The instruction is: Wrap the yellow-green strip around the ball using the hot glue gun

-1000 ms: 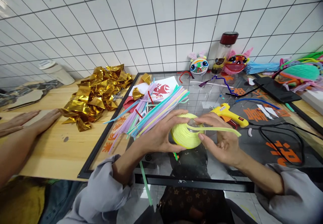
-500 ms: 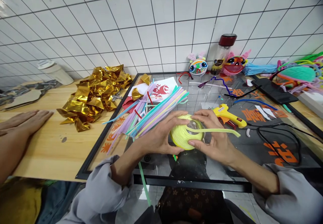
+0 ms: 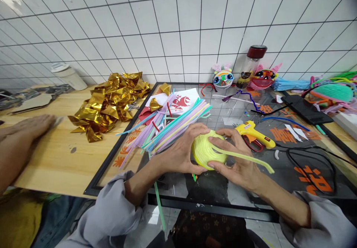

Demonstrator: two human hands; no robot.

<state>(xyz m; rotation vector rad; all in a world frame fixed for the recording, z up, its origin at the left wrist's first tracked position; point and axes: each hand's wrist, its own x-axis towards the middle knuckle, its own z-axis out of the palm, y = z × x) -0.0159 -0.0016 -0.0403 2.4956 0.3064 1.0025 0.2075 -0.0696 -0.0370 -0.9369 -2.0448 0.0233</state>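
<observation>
A round ball wound with yellow pipe cleaner (image 3: 205, 152) is held between both my hands above the dark table mat. My left hand (image 3: 187, 149) curves around its left side, fingers on top and thumb below. On the other side, my right hand (image 3: 237, 156) grips it, with the index finger on the upper face and the thumb at the lower edge. One loose yellow pipe cleaner end (image 3: 251, 158) sticks out to the right across my right hand. Beyond my left wrist lies a bundle of pastel pipe cleaners (image 3: 175, 129). A yellow hot glue gun (image 3: 258, 134) rests right of my right hand.
Gold foil pieces (image 3: 108, 102) are heaped on the left. A co-worker's hand (image 3: 36, 127) is at the far left. Finished animal-face balls (image 3: 223, 78), a glass bottle (image 3: 247, 69) and a black phone (image 3: 306, 108) stand or lie at the back right. A black cord (image 3: 292, 166) loops at right.
My right index finger has moved over the ball's upper face, and the loose yellow end now slants downward. The camera view has shifted slightly. The co-worker's hand has moved a little.
</observation>
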